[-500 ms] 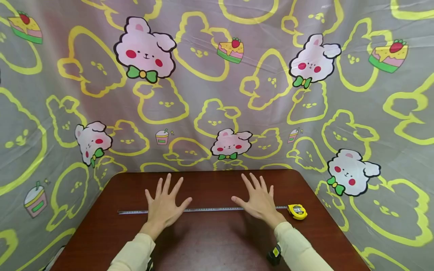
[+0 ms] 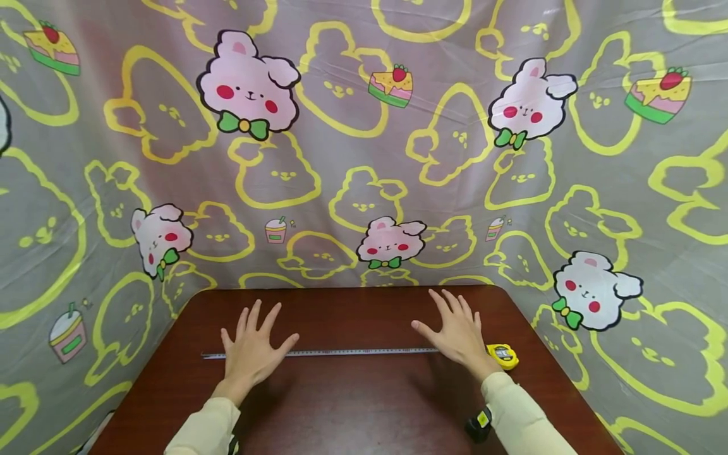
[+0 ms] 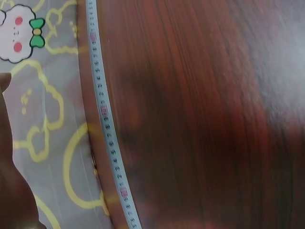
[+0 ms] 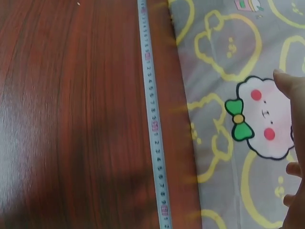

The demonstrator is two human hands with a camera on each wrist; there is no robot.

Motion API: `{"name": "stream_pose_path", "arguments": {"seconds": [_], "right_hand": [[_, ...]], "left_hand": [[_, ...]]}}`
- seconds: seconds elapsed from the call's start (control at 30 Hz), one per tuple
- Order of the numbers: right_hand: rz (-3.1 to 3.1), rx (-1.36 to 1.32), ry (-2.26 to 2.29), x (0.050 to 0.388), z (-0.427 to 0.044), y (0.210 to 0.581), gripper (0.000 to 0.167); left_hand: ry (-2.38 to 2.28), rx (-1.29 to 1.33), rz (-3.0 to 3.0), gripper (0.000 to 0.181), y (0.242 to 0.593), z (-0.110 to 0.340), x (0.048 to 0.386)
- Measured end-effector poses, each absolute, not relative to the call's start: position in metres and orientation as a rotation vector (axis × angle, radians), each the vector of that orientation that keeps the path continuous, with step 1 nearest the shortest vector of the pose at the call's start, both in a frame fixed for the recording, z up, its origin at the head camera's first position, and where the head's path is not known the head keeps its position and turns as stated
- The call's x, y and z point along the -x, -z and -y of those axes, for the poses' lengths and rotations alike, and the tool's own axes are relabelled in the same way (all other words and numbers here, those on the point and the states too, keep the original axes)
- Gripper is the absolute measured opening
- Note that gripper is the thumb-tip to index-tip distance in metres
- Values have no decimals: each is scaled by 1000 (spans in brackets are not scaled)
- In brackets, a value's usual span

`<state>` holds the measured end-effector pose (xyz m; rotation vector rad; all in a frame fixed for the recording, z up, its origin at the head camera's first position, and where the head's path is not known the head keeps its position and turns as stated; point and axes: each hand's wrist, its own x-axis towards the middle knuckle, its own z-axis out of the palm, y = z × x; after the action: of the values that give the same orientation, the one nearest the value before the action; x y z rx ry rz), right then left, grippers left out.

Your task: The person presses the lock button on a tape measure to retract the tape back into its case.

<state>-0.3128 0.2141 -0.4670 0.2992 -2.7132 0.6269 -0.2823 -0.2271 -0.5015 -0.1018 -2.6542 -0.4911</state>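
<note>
Tabletop [image 2: 358, 404] and tape measure [image 2: 358, 352] lie below left hand [image 2: 251, 351] and right hand [image 2: 459, 336], spread-fingered, now farther apart

head view faces forward-down; wrist views nearer, sharing tape blade [image 3: 106, 115]

Two hands [image 2: 252, 355] [image 2: 457, 336], towards seven-thirty and four-thirty; one tape [image 2: 364, 352] and one table [image 2: 352, 398], at six o'clock; two sleeves [image 2: 205, 426] [image 2: 526, 414]; three printed cakes [image 2: 54, 50] [image 2: 390, 90] [image 2: 660, 99]; three printed cups [image 2: 67, 337] [image 2: 276, 232] [image 2: 495, 230]

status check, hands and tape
Left hand and right hand open, empty. Tape blade extended across table, yellow case beside right hand. No obstruction seen along blade.
</note>
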Motion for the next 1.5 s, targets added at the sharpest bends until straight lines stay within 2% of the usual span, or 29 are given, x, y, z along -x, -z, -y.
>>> {"name": "stream_pose_path", "arguments": {"seconds": [0.43,0.67,1.17,1.3,1.5], "right_hand": [[2640,-298,-655,310,-254,472,87],[2525,-263,-663,303,-289,478,76],[2470,-134,-810,302,-328,515,66],[2486,-117,-838,300,-337,524,63],[2545,-46,-873,298,-349,535,68]], "left_hand": [[589,122,2601,80,508,266,281],[634,97,2657,84,520,274,281],[661,-141,2716,86,544,329,261],[697,-208,2740,92,552,341,261],[744,-251,2779,102,559,354,264]]}}
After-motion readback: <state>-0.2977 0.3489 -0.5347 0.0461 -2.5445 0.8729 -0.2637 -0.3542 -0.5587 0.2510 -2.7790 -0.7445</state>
